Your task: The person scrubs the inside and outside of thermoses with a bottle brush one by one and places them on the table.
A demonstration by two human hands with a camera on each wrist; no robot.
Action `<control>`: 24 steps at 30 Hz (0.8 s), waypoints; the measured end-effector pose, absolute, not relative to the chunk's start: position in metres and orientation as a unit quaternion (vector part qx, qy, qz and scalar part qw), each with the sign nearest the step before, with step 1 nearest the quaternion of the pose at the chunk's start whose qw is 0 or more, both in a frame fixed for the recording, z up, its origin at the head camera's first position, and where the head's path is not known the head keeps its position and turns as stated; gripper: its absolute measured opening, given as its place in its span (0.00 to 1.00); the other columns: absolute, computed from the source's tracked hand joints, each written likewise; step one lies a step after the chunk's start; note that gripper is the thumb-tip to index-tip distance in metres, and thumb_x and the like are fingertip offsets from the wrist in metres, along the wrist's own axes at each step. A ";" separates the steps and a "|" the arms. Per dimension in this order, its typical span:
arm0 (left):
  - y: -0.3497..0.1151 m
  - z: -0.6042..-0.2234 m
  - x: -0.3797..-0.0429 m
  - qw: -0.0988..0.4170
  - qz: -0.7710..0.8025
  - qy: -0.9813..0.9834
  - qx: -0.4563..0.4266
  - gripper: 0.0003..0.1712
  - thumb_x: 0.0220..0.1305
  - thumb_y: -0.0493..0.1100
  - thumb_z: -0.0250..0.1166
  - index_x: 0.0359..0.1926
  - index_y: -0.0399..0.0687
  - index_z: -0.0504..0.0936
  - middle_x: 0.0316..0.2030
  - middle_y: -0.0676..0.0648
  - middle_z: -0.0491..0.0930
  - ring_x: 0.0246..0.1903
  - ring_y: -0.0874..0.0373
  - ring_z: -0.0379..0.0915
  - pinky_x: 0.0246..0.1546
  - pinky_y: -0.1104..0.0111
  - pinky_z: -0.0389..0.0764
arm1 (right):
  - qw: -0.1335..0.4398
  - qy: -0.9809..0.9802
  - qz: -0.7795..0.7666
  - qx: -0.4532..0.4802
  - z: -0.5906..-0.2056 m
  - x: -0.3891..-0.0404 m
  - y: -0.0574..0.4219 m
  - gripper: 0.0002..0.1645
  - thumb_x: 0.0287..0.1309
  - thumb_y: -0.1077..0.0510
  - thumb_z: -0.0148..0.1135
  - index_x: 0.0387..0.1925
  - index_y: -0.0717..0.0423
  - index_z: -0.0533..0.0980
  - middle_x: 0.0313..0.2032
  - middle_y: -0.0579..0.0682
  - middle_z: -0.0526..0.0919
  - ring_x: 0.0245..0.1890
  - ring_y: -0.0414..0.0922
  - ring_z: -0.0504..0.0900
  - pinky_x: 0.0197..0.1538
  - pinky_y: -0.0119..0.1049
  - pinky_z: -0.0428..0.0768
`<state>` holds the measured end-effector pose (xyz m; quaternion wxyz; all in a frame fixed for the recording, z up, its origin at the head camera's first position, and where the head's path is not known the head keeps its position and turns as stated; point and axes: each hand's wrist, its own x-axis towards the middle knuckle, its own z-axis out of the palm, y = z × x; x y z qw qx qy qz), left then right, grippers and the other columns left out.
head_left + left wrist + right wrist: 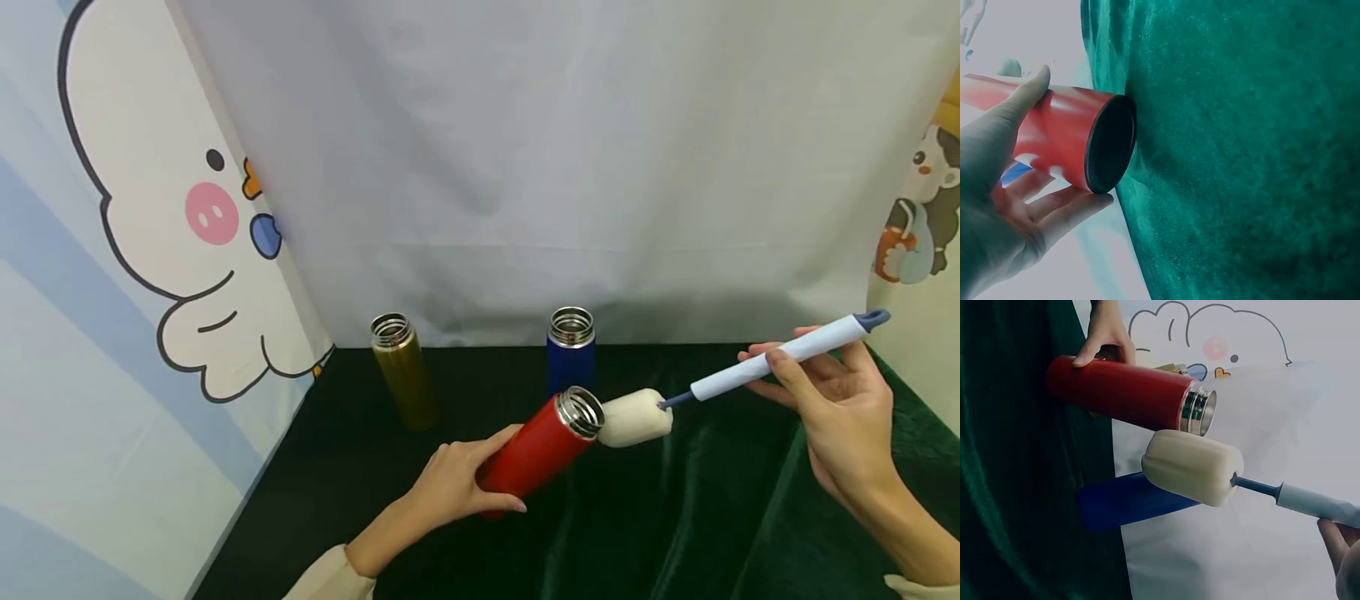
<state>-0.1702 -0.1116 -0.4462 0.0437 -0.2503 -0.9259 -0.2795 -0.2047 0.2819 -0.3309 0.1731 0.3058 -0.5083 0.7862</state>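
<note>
My left hand [457, 483] grips a red insulated bottle [534, 450] round its lower body. The bottle is lidless and tilted, its steel mouth pointing up and to the right; its dark base [1111, 144] shows in the left wrist view. With thumb and fingers, my right hand [847, 408] holds the light blue handle [772, 360] of a bottle brush. The brush's cream sponge head [636, 418] is right at the red bottle's mouth, outside it, and in the right wrist view the sponge [1191, 465] lies just below the rim.
A blue lidless bottle [571, 358] stands upright behind the red one. Further left stands a gold lidless bottle [405, 375]. Dark green cloth [720, 517] covers the table, and a pale curtain [525, 167] hangs behind it. A cartoon-printed sheet [135, 208] is on the left.
</note>
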 end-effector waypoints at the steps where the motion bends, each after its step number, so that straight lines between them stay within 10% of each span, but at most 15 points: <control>1: -0.111 -0.447 -0.170 0.046 -0.278 -0.926 -0.251 0.52 0.56 0.63 0.75 0.77 0.71 0.60 0.55 0.52 0.86 0.42 0.60 0.85 0.46 0.62 0.87 | 0.171 -0.508 0.787 0.306 -0.331 -0.203 0.283 0.23 0.66 0.83 0.44 0.59 0.69 0.69 0.45 0.59 0.89 0.46 0.50 0.91 0.46 0.39 0.88; 24: -0.131 -0.446 -0.173 -0.044 -0.455 -0.874 -0.168 0.50 0.57 0.58 0.76 0.75 0.43 0.66 0.52 0.38 0.86 0.34 0.60 0.88 0.38 0.69 0.87 | 0.104 -0.431 0.876 0.190 -0.352 -0.223 0.254 0.10 0.72 0.69 0.52 0.52 0.62 0.68 0.44 0.54 0.90 0.46 0.45 0.91 0.50 0.34 0.87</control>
